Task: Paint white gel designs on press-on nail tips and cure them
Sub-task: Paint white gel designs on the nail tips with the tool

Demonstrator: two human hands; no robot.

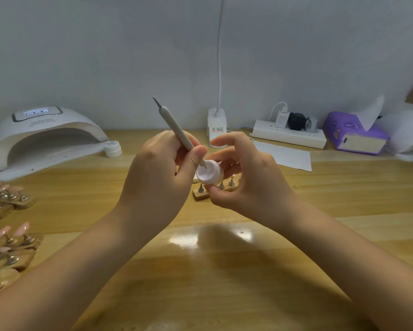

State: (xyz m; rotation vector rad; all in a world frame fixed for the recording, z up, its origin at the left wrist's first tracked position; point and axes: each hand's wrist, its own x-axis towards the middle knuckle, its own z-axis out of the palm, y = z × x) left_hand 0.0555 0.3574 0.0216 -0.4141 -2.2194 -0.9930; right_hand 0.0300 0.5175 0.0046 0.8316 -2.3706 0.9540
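Inspecting the work in hand, we find the left hand (162, 168) pinched round a slim grey brush (177, 129), its tip dipped into a small open pot of white gel (209, 174). The right hand (246, 177) clamps that pot between thumb and fingers, raised above the wooden table (224, 271). We judge the pot light, rigid and smooth, apt to slip or tilt; it is best held by its side wall, as now. We judge the brush light and stiff, with a delicate tip, so it is best taken low on the shaft. Beneath the hands lies one wooden holder strip (200, 194) with at least three metal pegs visible; whether they carry nail tips, we cannot tell. Counted: one brush, one pot, two curing lamps, the left lamp (45, 137) and the right lamp (406, 134), and several strips of pink tips (7, 237) at far left, too crowded to number
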